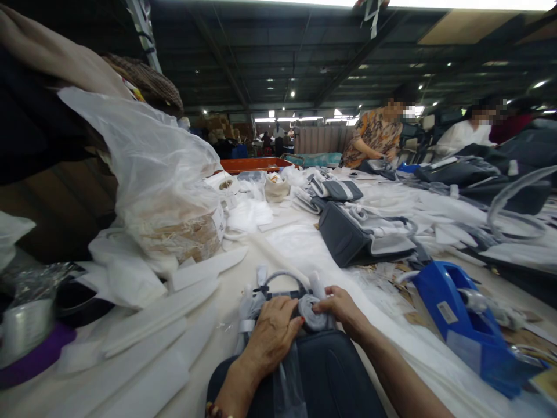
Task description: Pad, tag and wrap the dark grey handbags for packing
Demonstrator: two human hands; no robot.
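Note:
A dark grey-blue bag (335, 371) lies in front of me, with a clear plastic strip (289, 377) down its middle. Its thin grey handle (285, 276) arches at the far end, among white and translucent wrapping. My left hand (274, 331) rests palm down across the upper part of the bag, fingers laid over it and thumb apart. A coiled grey strap (312, 313), seemingly wrapped in clear plastic, sits at the bag's top right. My right hand (342, 310) pinches the coil between thumb and fingers from the right side.
A blue tape dispenser (461, 319) stands on the right. Another grey bag (348, 232) lies beyond my hands. White sheets (165, 348) and a plastic-wrapped bundle (174, 226) are on the left, near a purple tape roll (39, 354). Co-workers (374, 136) stand across the table.

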